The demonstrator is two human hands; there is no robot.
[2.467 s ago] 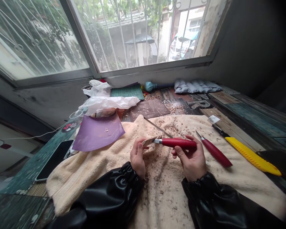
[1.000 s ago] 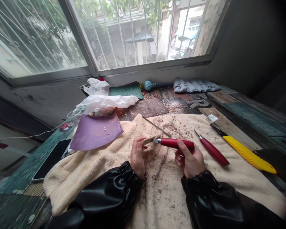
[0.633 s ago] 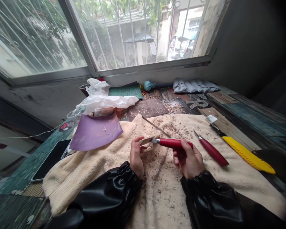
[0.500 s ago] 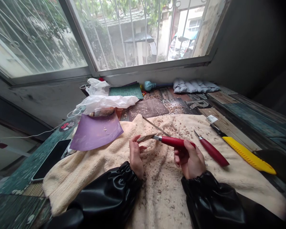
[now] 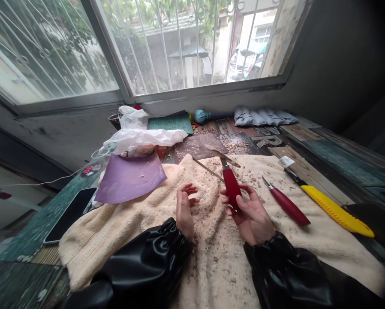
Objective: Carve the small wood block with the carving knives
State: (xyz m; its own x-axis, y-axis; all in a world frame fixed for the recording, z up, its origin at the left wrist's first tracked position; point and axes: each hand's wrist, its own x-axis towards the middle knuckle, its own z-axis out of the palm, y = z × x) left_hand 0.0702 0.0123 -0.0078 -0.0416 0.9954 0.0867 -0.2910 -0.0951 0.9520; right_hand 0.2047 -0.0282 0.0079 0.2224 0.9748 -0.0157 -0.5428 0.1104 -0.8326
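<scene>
My right hand (image 5: 252,214) grips a red-handled carving knife (image 5: 232,189), its blade pointing away from me. A slim, pale wooden piece (image 5: 221,154) sits crosswise at the blade; whether it is stuck there I cannot tell. Fingers loosely curled and apart, my left hand (image 5: 185,212) is empty above the beige towel (image 5: 141,223). Between the hands and the far side, a thin dark strip (image 5: 207,168) lies on the towel. To the right of my right hand rest a second red-handled knife (image 5: 289,205) and a yellow utility knife (image 5: 337,210).
Wood shavings are scattered over the towel and a brown board (image 5: 197,146). A curved purple sheet (image 5: 131,178), a tablet (image 5: 70,214) and white plastic bags (image 5: 147,138) are at left. Behind are a green mat (image 5: 169,123) and a grey cushioned pad (image 5: 263,116) beneath the window.
The knife has swung from pointing left to pointing away, carrying the wooden piece away from my left hand. My left hand has let go of the wooden piece and stays nearly in place.
</scene>
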